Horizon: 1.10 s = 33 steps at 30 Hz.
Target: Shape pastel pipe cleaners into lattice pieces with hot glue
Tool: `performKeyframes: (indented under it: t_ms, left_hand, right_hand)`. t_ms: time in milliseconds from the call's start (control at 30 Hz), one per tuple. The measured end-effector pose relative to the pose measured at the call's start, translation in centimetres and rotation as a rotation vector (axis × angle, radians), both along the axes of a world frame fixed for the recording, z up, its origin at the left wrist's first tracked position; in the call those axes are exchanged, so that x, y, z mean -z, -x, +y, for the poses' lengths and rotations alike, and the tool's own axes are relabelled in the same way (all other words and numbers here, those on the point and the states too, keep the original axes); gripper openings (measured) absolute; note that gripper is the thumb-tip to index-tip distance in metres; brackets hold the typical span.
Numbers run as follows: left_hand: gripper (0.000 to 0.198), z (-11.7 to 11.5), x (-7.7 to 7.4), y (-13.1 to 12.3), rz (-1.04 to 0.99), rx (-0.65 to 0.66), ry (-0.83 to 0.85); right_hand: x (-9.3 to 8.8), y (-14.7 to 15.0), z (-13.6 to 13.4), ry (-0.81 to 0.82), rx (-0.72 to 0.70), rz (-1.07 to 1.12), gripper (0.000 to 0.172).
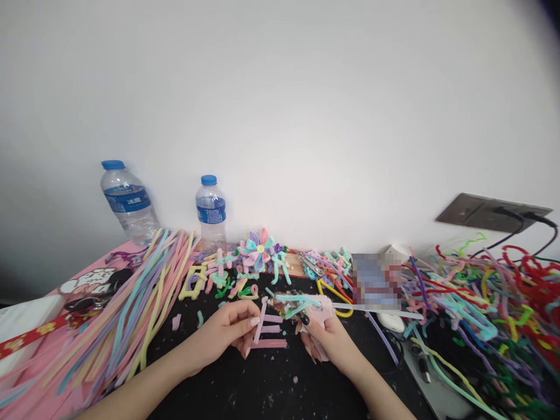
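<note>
My left hand (pixel 238 329) pinches a short lilac pipe cleaner piece (pixel 261 319), which stands nearly upright between thumb and fingers. In my right hand (pixel 321 335) is a pale pink glue gun (pixel 322 309), its front end crusted with coloured fuzz and pointing left toward that piece. A long whitish glue stick (pixel 376 309) runs out of its back to the right. On the black mat (pixel 227 385) between my hands lie two more lilac pieces (pixel 272 329) and a pink piece (pixel 275 343). Whether the nozzle touches the held piece, I cannot tell.
Long pastel pipe cleaners (pixel 153 303) cover the left side, a tangled bright heap (pixel 494 326) the right. Behind my hands are a pipe cleaner flower (pixel 260 248), small bent shapes, yellow-handled scissors (pixel 336 291) and two water bottles (pixel 211 210), (pixel 129 201) against the wall.
</note>
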<state>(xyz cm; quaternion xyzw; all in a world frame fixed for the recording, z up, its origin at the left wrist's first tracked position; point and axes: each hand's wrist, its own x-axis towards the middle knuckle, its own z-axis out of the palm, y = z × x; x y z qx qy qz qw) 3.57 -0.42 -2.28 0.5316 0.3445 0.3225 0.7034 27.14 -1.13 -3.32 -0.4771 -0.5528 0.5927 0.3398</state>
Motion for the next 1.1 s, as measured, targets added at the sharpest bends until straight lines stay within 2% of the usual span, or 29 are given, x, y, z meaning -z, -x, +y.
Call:
performKeyframes:
  t_ms: [867, 1033, 1100]
  left_hand:
    - [0.025, -0.1, -0.2, -0.1, 0.008, 0.019, -0.008]
    - [0.024, -0.2, -0.3, -0.1, 0.007, 0.031, -0.006]
    - [0.025, -0.2, -0.3, 0.0, 0.012, 0.019, -0.013]
  right_hand:
    - [0.4, -0.2, 0.1, -0.052, 0.008, 0.008, 0.045]
    - [0.3, -0.6, 0.4, -0.123, 0.083, -0.061, 0.042]
    - [-0.2, -1.0, 0.6, -0.203, 0.148, -0.145, 0.038]
